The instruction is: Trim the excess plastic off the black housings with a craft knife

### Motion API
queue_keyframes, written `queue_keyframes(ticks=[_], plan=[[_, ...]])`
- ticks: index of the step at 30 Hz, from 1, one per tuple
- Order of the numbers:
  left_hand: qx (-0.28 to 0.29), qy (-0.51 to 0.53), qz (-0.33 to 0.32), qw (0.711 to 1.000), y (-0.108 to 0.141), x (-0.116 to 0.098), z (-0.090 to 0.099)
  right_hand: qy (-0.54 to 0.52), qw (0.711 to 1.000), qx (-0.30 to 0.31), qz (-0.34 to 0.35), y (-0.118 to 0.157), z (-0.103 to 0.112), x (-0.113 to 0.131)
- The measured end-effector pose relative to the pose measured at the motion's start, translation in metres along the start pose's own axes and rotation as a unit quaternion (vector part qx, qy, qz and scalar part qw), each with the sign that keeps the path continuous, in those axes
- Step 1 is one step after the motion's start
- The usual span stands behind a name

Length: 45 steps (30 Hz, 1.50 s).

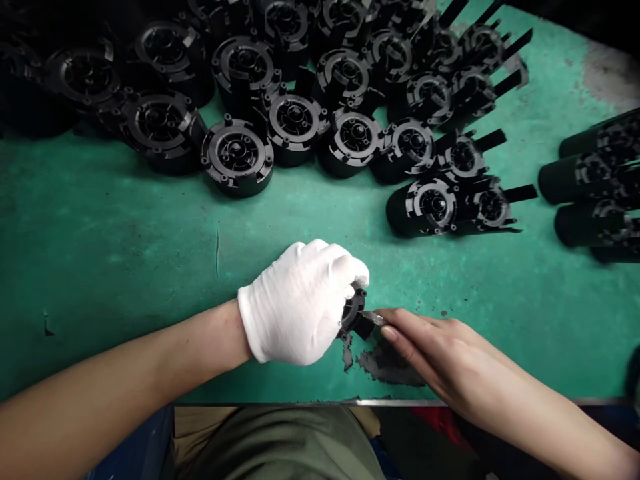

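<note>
In a white glove, my left hand (pixel 303 303) is closed over a round black plastic part (pixel 354 307) near the front edge of the table, covering most of it. Only the part's right side shows, with a curved rim, small bosses and a tab. My bare right hand (pixel 450 353) pinches a small metal knife (pixel 374 318) between thumb and fingers. The blade points left, its tip at the part's rim; whether it touches cannot be made out. The knife's handle is hidden in my palm.
Several similar round black parts (pixel 237 157) stand in rows across the back of the green table (pixel 125 253). More black cylindrical parts (pixel 580 223) stand at the right edge. Worn dark patches (pixel 390 367) mark the surface near the table's front edge (pixel 390 403).
</note>
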State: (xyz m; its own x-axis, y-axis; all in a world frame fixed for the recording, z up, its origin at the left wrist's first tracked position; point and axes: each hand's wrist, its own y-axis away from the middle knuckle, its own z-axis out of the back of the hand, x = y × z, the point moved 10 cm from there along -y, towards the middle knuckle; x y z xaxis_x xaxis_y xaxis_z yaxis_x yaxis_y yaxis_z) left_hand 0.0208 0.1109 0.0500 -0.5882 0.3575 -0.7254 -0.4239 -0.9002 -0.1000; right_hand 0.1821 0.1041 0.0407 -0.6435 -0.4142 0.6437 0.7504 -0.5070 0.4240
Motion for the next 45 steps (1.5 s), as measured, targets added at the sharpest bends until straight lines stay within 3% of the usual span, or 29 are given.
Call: queue_keyframes(ticks=[5, 7, 11, 15, 19, 21, 23, 25, 28, 31, 33, 35, 39, 45], plan=[[0.001, 0.013, -0.005, 1.0, 0.002, 0.001, -0.001, -0.151, 0.983, 0.069, -0.071, 0.001, -0.011, -0.023], [-0.003, 0.02, -0.008, 1.0, 0.003, 0.001, -0.001, -0.153, 0.985, 0.02, -0.072, 0.003, -0.003, -0.026], [-0.018, 0.024, -0.017, 0.999, 0.007, 0.002, 0.0, 0.024, 0.99, -0.126, 0.052, 0.015, 0.014, 0.004], [-0.025, 0.028, -0.023, 0.999, 0.008, 0.002, 0.0, 0.169, 0.969, -0.146, 0.106, 0.022, -0.003, 0.018], [-0.038, 0.028, -0.034, 0.998, 0.009, 0.001, 0.002, 0.231, 0.95, -0.174, 0.119, 0.019, 0.0, 0.017], [-0.053, 0.038, -0.046, 0.997, 0.012, 0.0, 0.004, 0.186, 0.955, -0.21, 0.095, 0.018, 0.012, 0.013], [-0.072, 0.061, -0.058, 0.994, 0.017, -0.002, 0.007, 0.071, 0.969, -0.236, 0.017, 0.02, 0.019, 0.0], [-0.097, 0.089, -0.077, 0.988, 0.023, -0.005, 0.01, -0.095, 0.967, -0.223, -0.081, 0.022, 0.005, -0.016], [-0.135, 0.107, -0.131, 0.976, 0.033, -0.013, 0.013, -0.325, 0.917, -0.192, -0.129, 0.02, -0.039, -0.011], [-0.18, 0.116, -0.166, 0.963, 0.04, -0.015, 0.017, -0.401, 0.863, -0.291, -0.101, 0.02, -0.05, 0.0], [-0.194, 0.124, -0.159, 0.96, 0.039, -0.01, 0.018, -0.38, 0.849, -0.357, -0.09, 0.023, -0.046, 0.001], [-0.162, 0.118, -0.15, 0.968, 0.034, -0.007, 0.013, -0.322, 0.857, -0.394, -0.077, 0.026, -0.036, 0.003], [-0.048, 0.121, -0.137, 0.982, 0.021, -0.01, -0.001, -0.141, 0.899, -0.413, -0.015, 0.028, -0.01, 0.021], [0.019, 0.13, -0.058, 0.99, 0.01, 0.0, -0.005, 0.046, 0.901, -0.428, 0.051, 0.039, 0.015, 0.045]])
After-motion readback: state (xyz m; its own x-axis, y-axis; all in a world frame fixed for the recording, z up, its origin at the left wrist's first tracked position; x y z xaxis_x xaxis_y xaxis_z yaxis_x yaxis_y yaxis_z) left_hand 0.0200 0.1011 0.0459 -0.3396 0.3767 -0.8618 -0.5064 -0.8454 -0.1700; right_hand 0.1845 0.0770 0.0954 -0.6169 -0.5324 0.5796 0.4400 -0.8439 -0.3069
